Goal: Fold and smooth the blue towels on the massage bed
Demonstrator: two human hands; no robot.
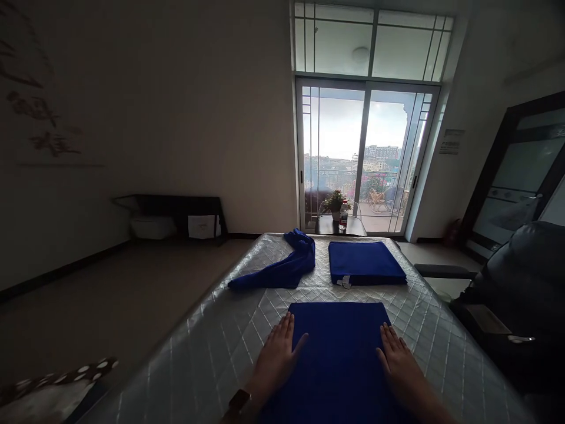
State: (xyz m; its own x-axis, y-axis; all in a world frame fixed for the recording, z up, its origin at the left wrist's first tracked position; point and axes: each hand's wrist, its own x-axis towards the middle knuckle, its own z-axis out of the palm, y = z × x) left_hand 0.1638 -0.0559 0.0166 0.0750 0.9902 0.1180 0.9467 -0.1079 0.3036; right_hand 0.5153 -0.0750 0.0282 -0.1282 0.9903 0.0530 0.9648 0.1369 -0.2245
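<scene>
- One loose cloth lies crumpled on the quilted cover, beyond the near cloth and to its left. A careless reach forward could catch it and drag it over the near cloth.
- At the near cloth's left edge rests the left hand, flat and unclenched, fingers stretched along the border, thumb over the fabric. Pressing harder on this side than on the other could skew the cloth.
- Between the hands the near cloth looks smooth. Its lower end is dark and runs out of frame, so I can't tell whether it lies even there; if not, a lift could pull it crooked.
- Beyond the near cloth, toward its right, sits a folded stack with a white label hanging out. Pushing the near cloth forward might knock the stack out of line.
- Along the near cloth's right edge lies the right hand, likewise flat and grasping nothing. Sweeping inward from here could ruck the fabric up.
</scene>
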